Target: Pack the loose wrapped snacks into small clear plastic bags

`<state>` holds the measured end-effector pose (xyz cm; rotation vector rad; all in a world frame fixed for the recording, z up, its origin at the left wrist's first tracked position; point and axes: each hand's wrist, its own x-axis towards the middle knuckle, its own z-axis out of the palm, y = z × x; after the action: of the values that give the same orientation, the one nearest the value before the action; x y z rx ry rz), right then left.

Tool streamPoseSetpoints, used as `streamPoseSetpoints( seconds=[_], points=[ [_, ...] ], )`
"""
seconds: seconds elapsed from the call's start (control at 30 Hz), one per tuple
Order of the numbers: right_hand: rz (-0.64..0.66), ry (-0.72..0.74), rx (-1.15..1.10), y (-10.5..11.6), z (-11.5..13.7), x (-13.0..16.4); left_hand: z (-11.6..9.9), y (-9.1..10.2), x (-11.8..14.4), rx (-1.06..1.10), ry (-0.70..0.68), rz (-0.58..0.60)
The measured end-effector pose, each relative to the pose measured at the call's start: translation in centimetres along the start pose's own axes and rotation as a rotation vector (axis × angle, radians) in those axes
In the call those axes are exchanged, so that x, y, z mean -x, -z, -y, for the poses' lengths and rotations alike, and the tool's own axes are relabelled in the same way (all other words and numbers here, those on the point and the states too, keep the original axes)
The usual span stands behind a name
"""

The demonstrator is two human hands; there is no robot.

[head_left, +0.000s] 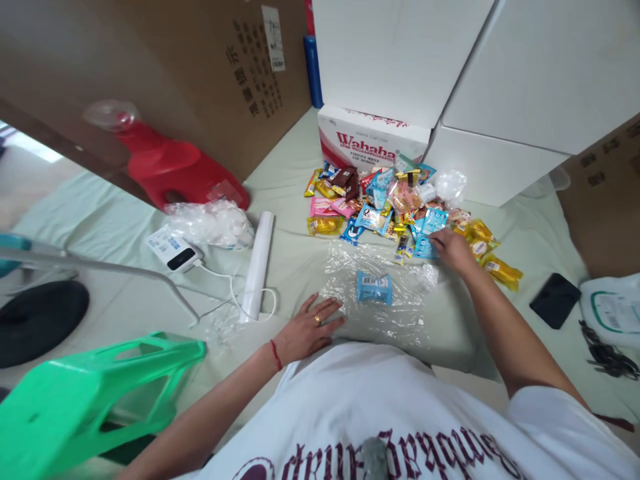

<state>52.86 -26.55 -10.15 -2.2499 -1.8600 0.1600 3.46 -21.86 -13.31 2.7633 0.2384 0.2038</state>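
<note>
Person is wearing a white T-shirt [350, 393], plain fabric up top, creases running through it. Dark maroon gothic-style lettering [443, 448] is stretching across the front, showing upside down, bottom part getting cut off by the frame edge. Right sleeve [555, 421] is looking short, white, matching. A thin red band [276, 355] is circling the left wrist; a gold-coloured ring [317, 320] is sitting on one finger of the left hand [309, 327]. Rounded grey piece [375, 459] is overlapping the lettering, identity unclear.
</note>
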Motion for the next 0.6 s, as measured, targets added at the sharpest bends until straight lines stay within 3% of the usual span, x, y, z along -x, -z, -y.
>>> streamPoseSetpoints(
  seconds=[0.13,0.2,0.3,0.4,0.5,0.6],
  points=[
    [0.002,-0.173,0.084,1.5,-3.0,2.1,-0.3,-1.8,0.4,0.003,0.04,-0.091],
    [-0.012,-0.234,0.118,1.7,-3.0,2.5,-0.2,-1.9,0.5,0.031,0.044,-0.126],
    [0.004,-0.013,0.087,1.1,-0.1,1.3,-0.1,-1.5,0.4,0.061,0.025,-0.182],
    [0.139,0.244,0.062,0.2,3.8,-1.2,-0.4,-0.9,0.3,0.079,0.002,-0.249],
    [0.219,0.286,0.148,0.4,5.6,-2.9,-0.9,-0.5,0.2,0.09,-0.005,-0.321],
    [0.268,0.305,0.212,1.2,5.1,-3.3,-1.3,-0.3,0.0,0.096,-0.009,-0.408]
  ],
)
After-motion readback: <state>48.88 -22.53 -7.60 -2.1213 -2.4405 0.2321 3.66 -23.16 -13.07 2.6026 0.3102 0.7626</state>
